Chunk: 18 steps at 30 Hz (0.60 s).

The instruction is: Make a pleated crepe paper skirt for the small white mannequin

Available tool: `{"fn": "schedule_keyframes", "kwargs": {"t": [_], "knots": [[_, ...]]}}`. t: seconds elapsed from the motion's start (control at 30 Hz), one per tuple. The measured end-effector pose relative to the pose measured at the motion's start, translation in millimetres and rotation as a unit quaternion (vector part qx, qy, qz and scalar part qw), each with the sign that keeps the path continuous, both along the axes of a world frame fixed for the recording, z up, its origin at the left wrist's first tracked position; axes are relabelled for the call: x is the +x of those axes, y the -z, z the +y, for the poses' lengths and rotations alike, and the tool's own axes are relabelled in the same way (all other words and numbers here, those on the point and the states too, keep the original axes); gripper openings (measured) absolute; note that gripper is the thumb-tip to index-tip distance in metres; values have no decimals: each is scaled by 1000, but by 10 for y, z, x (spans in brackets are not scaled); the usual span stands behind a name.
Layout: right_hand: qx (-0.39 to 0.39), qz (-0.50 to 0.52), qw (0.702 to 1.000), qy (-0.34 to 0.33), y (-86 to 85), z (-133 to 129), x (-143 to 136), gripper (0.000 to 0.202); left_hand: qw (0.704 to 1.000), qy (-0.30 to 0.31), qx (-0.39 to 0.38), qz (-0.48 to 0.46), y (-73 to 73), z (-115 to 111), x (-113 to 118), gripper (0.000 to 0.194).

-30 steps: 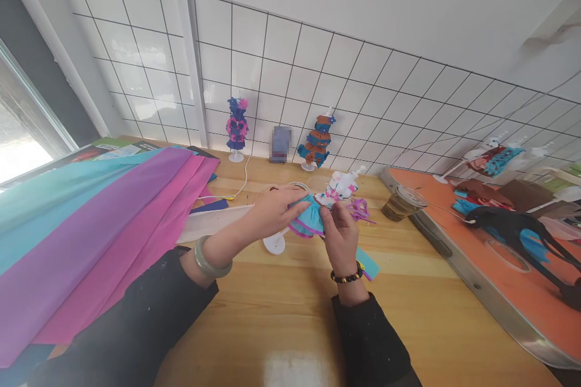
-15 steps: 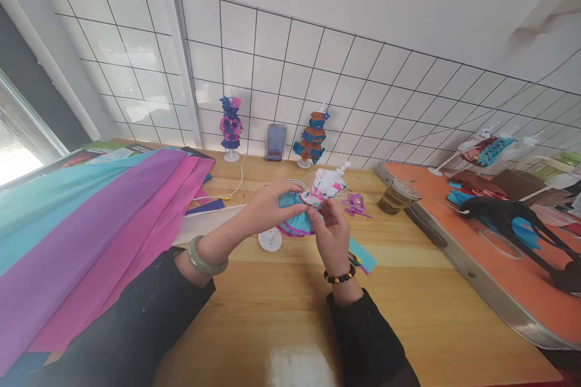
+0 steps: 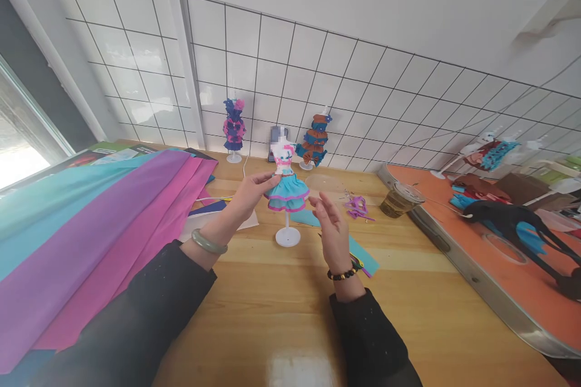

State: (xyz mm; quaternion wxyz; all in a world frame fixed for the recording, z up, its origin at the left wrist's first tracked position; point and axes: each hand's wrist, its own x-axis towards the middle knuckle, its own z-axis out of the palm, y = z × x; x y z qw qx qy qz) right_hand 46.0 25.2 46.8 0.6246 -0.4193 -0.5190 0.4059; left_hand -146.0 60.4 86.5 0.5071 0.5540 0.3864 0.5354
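A small white dress form point(image 3: 283, 160) stands upright on its round base point(image 3: 287, 237), dressed in a white bodice with pink and teal marks. Round its waist sits a blue ruffled skirt point(image 3: 289, 191) with purple-pink edging. My left hand point(image 3: 254, 193) grips the form at the left side of the waist, thumb in front; some of its fingers are hidden behind the skirt. To the right of the skirt, my right hand point(image 3: 333, 227) is raised with its fingers loosely apart, apparently holding nothing. Scissors point(image 3: 356, 261) lie partly behind the right wrist, on a teal strip point(image 3: 365, 256).
Purple, pink and blue fabric point(image 3: 113, 236) covers the left side. Two dressed forms, one navy and pink point(image 3: 234, 127), one brown and teal point(image 3: 315, 139), stand by the tiled wall. Purple scraps point(image 3: 358, 207) and a lidded cup point(image 3: 402, 199) are at right, beside an orange surface point(image 3: 540, 290).
The dress form has gone from tilted to upright, its base now nearer me. My right hand has let go of the skirt and moved slightly away; my left hand still holds the waist.
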Motion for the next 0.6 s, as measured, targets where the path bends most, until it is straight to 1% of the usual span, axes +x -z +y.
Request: {"fn": "schedule_keyframes", "kwargs": {"t": [0.13, 0.2, 0.3, 0.37, 0.43, 0.5, 0.53, 0.6], "knots": [[-51, -18, 998, -26, 56, 36, -40, 59, 1000, 13, 7, -9, 42, 27, 1, 43], [-93, -13, 995, -45, 70, 26, -68, 68, 1000, 17, 14, -6, 53, 28, 7, 43], [-170, 50, 979, -101, 72, -20, -128, 77, 1000, 17, 18, 0, 58, 12, 26, 44], [-202, 117, 962, -145, 69, -54, -179, 68, 1000, 14, 16, 1, 54, -4, 46, 45], [-210, 178, 945, -174, 69, -80, -231, 50, 1000, 7, 16, 4, 46, -21, 70, 45], [-207, 215, 937, -180, 73, -96, -277, 38, 1000, -6, 15, 15, 38, -32, 92, 46], [-202, 225, 937, -174, 75, -102, -295, 36, 1000, -12, 15, 21, 35, -35, 100, 47], [-190, 226, 943, -156, 76, -112, -324, 38, 999, -18, 14, 30, 34, -35, 112, 46]]}}
